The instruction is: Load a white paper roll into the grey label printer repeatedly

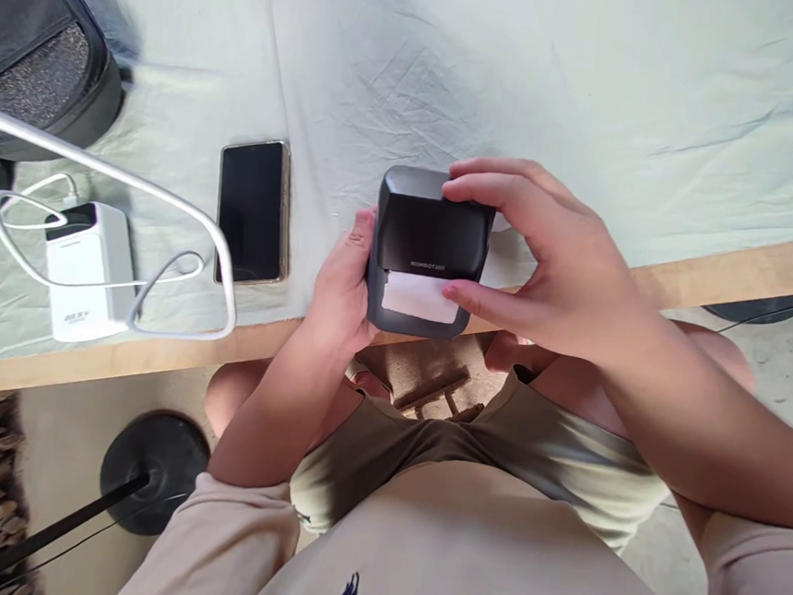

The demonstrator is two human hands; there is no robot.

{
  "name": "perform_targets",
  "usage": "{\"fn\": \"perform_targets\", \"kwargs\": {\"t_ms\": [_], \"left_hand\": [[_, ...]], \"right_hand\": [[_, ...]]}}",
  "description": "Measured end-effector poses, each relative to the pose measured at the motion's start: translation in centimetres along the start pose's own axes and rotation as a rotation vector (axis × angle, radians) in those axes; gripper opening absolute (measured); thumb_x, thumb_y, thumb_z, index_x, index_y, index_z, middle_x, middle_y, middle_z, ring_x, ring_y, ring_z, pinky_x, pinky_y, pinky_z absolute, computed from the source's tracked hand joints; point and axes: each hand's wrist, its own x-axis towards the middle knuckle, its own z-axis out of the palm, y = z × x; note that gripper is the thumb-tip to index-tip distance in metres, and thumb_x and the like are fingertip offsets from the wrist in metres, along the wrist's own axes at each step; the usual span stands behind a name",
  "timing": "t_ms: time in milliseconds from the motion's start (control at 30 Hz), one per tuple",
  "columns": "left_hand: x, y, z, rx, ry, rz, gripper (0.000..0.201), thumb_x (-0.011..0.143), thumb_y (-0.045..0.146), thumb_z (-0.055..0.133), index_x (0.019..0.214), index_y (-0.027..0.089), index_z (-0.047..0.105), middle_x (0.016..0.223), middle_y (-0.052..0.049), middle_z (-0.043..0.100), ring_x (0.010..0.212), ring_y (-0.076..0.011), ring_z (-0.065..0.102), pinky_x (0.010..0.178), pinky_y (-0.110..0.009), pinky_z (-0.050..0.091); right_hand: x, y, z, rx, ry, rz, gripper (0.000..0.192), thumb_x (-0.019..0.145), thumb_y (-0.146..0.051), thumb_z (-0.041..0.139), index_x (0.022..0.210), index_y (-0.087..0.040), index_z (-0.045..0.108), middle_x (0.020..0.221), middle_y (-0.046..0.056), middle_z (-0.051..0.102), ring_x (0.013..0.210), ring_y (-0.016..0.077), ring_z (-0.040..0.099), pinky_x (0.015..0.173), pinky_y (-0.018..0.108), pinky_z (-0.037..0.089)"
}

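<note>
A dark label printer (433, 231) marked NIIMBOT is held above the table's front edge. White label paper (419, 297) with a torn-looking edge shows below its glossy black cover. My left hand (343, 279) is closed round the printer's left side, the thumb along the edge and the other fingers hidden beneath. My right hand (553, 256) grips from the right: its fingertips press the cover's upper right corner, while the thumb touches the paper's right end. To the left, apart from both hands, a smartphone (251, 211) lies face up with a dark screen.
A white power bank (88, 275) stands at the left with a looped white cable (169, 194). Behind it sits a black zip case (39, 53). A pale green cloth (595, 93) covers the table, whose wooden edge (739, 263) shows. A round black stand base (154, 471) rests on the floor.
</note>
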Motion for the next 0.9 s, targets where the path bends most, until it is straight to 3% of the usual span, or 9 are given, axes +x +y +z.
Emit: {"fn": "perform_targets", "kwargs": {"t_ms": [133,200,267,333,433,533,633,767,900], "left_hand": [[-0.1,0.2,0.4,-0.009,0.011,0.02,0.036,0.117,0.031,0.047,0.092,0.02,0.071,0.083,0.0,0.071,0.075,-0.0144,0.068,0.069,-0.027,0.057],[-0.2,0.0,0.1,0.001,0.003,0.06,0.032,0.113,0.032,0.053,0.089,0.021,0.071,0.08,0.0,0.071,0.083,-0.0171,0.071,0.076,-0.028,0.06],[-0.2,-0.2,-0.3,0.011,-0.086,0.103,0.031,0.11,0.04,0.057,0.09,0.022,0.072,0.086,-0.003,0.076,0.104,-0.0243,0.076,0.091,-0.033,0.063],[-0.1,-0.4,-0.8,0.005,-0.243,0.115,0.033,0.107,0.05,0.06,0.096,0.021,0.073,0.102,-0.008,0.081,0.129,-0.0325,0.073,0.108,-0.041,0.062],[0.1,-0.6,-1.2,0.014,-0.366,0.108,0.027,0.105,0.045,0.065,0.106,0.02,0.074,0.112,-0.009,0.082,0.141,-0.0339,0.07,0.116,-0.044,0.061],[0.3,-0.7,-1.3,0.051,-0.307,0.132,0.018,0.104,0.036,0.067,0.108,0.02,0.076,0.1,-0.006,0.082,0.139,-0.0315,0.073,0.112,-0.041,0.064],[0.3,-0.8,-1.4,0.087,-0.299,0.168,0.017,0.1,0.035,0.073,0.108,0.021,0.076,0.103,-0.005,0.081,0.141,-0.0315,0.071,0.109,-0.038,0.066],[0.1,-0.9,-1.5,0.152,-0.362,0.177,0.031,0.09,0.039,0.088,0.111,0.021,0.076,0.115,-0.005,0.081,0.143,-0.0325,0.069,0.107,-0.034,0.066],[-0.1,-0.9,-1.6,0.165,-0.373,0.167,0.035,0.087,0.04,0.093,0.112,0.022,0.076,0.109,-0.005,0.079,0.135,-0.0307,0.073,0.098,-0.031,0.067]], "right_hand": [[-0.1,-0.1,0.0,-0.04,0.02,0.015,0.065,0.087,-0.028,0.082,0.146,-0.037,0.058,0.156,0.008,0.064,0.145,0.0362,0.065,0.114,0.058,0.065],[0.0,-0.3,0.0,-0.079,0.098,-0.005,0.057,0.086,-0.035,0.085,0.139,-0.032,0.063,0.14,0.009,0.068,0.132,0.0332,0.069,0.102,0.051,0.068],[0.2,-0.8,0.1,-0.102,0.238,0.024,0.039,0.089,-0.038,0.084,0.123,-0.031,0.066,0.104,0.003,0.068,0.099,0.0246,0.071,0.081,0.042,0.065],[0.5,-1.5,0.2,-0.05,0.386,0.067,0.018,0.096,-0.032,0.076,0.105,-0.03,0.061,0.074,-0.005,0.054,0.066,0.016,0.059,0.062,0.035,0.05],[0.8,-2.3,0.3,0.093,0.5,0.093,0.022,0.102,-0.022,0.066,0.089,-0.027,0.049,0.068,-0.006,0.054,0.064,0.0142,0.069,0.056,0.032,0.041],[0.8,-2.5,0.1,0.058,0.398,0.107,0.022,0.102,-0.02,0.064,0.087,-0.025,0.049,0.09,-0.001,0.073,0.089,0.0178,0.081,0.063,0.03,0.049],[0.5,-2.1,-0.1,-0.198,0.131,0.169,0.003,0.098,-0.022,0.063,0.099,-0.024,0.065,0.095,0.0,0.08,0.068,0.0155,0.07,0.059,0.032,0.046],[0.5,-1.8,0.0,-0.381,-0.119,0.281,0.026,0.092,-0.025,0.066,0.117,-0.026,0.073,0.082,0.001,0.074,0.063,0.0204,0.063,0.059,0.033,0.039],[0.8,-2.6,-0.3,-0.369,-0.162,0.333,0.036,0.088,-0.023,0.071,0.124,-0.027,0.073,0.082,0.001,0.074,0.061,0.0203,0.064,0.061,0.034,0.043]]}}
